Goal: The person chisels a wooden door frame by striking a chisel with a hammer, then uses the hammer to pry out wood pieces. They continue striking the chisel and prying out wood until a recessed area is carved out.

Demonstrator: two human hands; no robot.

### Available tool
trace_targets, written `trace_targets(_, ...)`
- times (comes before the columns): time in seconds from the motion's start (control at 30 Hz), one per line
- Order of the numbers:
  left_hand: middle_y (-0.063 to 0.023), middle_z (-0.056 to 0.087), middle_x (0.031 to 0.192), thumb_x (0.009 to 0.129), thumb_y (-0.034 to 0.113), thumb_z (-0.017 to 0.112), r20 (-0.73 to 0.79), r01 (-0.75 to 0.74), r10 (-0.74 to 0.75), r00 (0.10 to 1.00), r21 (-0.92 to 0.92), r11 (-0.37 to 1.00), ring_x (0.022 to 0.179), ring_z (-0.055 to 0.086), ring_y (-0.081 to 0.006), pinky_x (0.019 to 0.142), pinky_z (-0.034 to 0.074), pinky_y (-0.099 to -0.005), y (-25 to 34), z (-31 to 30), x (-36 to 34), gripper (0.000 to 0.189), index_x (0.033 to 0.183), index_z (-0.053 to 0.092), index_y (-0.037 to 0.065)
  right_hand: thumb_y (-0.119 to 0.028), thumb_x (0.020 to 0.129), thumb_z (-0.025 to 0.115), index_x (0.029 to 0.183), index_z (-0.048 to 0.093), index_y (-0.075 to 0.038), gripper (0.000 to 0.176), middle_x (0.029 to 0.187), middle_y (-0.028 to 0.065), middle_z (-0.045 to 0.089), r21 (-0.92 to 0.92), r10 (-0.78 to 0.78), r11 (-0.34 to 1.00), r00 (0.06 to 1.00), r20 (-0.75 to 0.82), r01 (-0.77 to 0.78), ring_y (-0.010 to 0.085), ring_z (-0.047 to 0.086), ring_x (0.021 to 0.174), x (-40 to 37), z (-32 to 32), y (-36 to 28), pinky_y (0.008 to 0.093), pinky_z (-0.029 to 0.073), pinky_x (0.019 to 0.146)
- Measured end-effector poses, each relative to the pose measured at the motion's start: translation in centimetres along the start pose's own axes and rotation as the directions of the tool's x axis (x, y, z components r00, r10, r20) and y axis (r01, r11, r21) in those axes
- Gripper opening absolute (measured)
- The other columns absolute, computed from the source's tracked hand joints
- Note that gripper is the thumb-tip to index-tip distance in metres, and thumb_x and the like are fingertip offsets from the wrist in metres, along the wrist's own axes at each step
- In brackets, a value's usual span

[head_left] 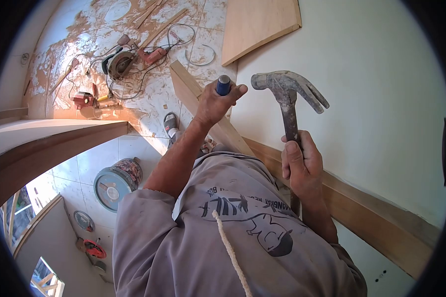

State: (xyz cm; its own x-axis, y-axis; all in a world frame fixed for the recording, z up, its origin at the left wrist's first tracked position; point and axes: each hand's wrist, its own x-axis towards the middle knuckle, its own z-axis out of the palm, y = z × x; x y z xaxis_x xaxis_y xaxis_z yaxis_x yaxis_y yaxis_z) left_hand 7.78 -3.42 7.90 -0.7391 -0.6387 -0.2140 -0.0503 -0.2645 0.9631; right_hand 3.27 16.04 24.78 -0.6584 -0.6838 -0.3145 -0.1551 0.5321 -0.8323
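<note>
My left hand [211, 108] is wrapped round the blue handle of a chisel [223, 85], whose metal-capped end points up toward me. The chisel's blade is hidden below the fist. In my right hand [304, 166] is a claw hammer [284, 85], gripped by its dark handle. The worn, paint-spotted hammer head is raised, its face toward the chisel and its claw to the right; the two tools are apart. Under my left forearm runs a wooden plank [185, 89], standing out from the wall side.
A long wooden beam [371, 227] lines the pale wall at right. On the dusty floor lie a circular saw [120, 64], a red drill [153, 56], cords and wood strips. A lidded bucket [115, 185] stands at left, below a curved wooden edge [59, 141]. A curved panel [260, 27] is at the top.
</note>
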Motion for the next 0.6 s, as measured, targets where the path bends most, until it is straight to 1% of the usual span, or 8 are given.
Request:
trace_targets(0.07,-0.0029,0.05,0.055,0.081,0.044,0.072,0.033,0.018,-0.018,0.999,0.005,1.0,0.055,0.046,-0.0095,0.056,0.043,-0.0308,-0.1,0.2,-0.1,0.046,0.063,0.056,0.004,-0.031,0.1,0.048,0.101,0.051,0.0,0.031,0.058,-0.0017,0.047,0.059,-0.003,0.998,0.999,-0.035,0.005,0.0053,0.045,0.048,-0.3,-0.2,0.4,0.0218,0.035,0.044)
trace_targets(0.13,-0.0092,0.051,0.054,0.082,0.047,0.069,0.048,-0.063,0.053,0.997,0.245,0.967,0.05,0.049,-0.0166,0.053,0.043,-0.0347,-0.7,0.8,-0.6,0.05,0.062,0.055,0.004,-0.03,0.101,0.046,0.102,0.05,0.0,0.031,0.059,-0.0014,0.045,0.136,0.005,0.991,0.994,-0.105,0.01,0.0043,0.04,0.045,-0.6,-0.5,0.7,0.0194,0.033,0.042)
trace_targets(0.17,-0.0092,0.051,0.054,0.082,0.047,0.069,0.034,-0.051,0.044,0.998,0.243,0.969,0.05,0.049,-0.0166,0.053,0.043,-0.0347,-0.8,1.3,-1.0,0.05,0.062,0.055,0.004,-0.03,0.101,0.046,0.102,0.05,0.0,0.031,0.059,-0.0014,0.045,0.134,0.008,0.991,0.996,-0.089,0.004,0.0043,0.04,0.045,-0.8,-0.7,0.9,0.0194,0.033,0.042)
trace_targets(0.23,-0.0084,0.051,0.054,0.084,0.038,0.071,0.084,-0.223,0.207,0.975,0.288,0.931,0.049,0.046,-0.017,0.05,0.039,-0.0355,-0.8,3.0,-2.6,0.047,0.058,0.051,0.004,-0.031,0.101,0.045,0.103,0.049,0.0,0.031,0.06,-0.0001,0.045,0.187,0.026,0.982,0.987,-0.161,0.004,0.005,0.041,0.045,-1.1,-1.3,1.3,0.0193,0.033,0.042)
trace_targets(0.33,-0.011,0.054,0.055,0.081,0.039,0.072,0.18,-0.433,0.393,0.902,0.36,0.827,0.048,0.05,-0.0323,0.048,0.041,-0.04,-1.7,4.7,-4.1,0.044,0.059,0.052,0.006,-0.032,0.101,0.044,0.103,0.048,0.0,0.032,0.061,0.0011,0.045,0.171,0.075,0.985,0.972,-0.221,-0.037,0.0058,0.041,0.045,-1.5,-1.7,1.4,0.0196,0.033,0.041)
trace_targets(0.37,-0.011,0.054,0.055,0.081,0.039,0.072,0.177,-0.427,0.389,0.904,0.36,0.83,0.048,0.05,-0.0323,0.048,0.041,-0.04,-2.2,4.9,-4.4,0.044,0.059,0.052,0.006,-0.033,0.101,0.043,0.103,0.048,0.0,0.033,0.061,0.0013,0.045,0.164,0.094,0.985,0.961,-0.261,-0.052,0.006,0.041,0.045,-1.5,-1.9,1.5,0.0196,0.033,0.041)
trace_targets(0.43,-0.0106,0.053,0.056,0.081,0.037,0.071,0.304,-0.56,0.473,0.827,0.361,0.746,0.052,0.055,-0.0322,0.049,0.042,-0.0414,-2.9,5.3,-4.7,0.042,0.059,0.051,0.008,-0.033,0.101,0.043,0.103,0.048,0.0,0.034,0.062,0.002,0.046,0.154,0.097,0.987,0.957,-0.275,-0.055,0.0067,0.041,0.044,-1.5,-2.2,1.7,0.0197,0.033,0.041)
trace_targets(0.6,-0.0086,0.053,0.057,0.081,0.035,0.069,0.505,-0.665,0.478,0.719,0.302,0.683,0.057,0.058,-0.0313,0.051,0.043,-0.0416,-4.9,6.1,-5.8,0.039,0.059,0.05,0.009,-0.033,0.101,0.044,0.103,0.048,0.0,0.033,0.063,0.0021,0.046,0.197,0.148,0.976,0.943,-0.298,-0.091,0.007,0.042,0.045,-1.4,-2.5,1.9,0.0204,0.034,0.041)
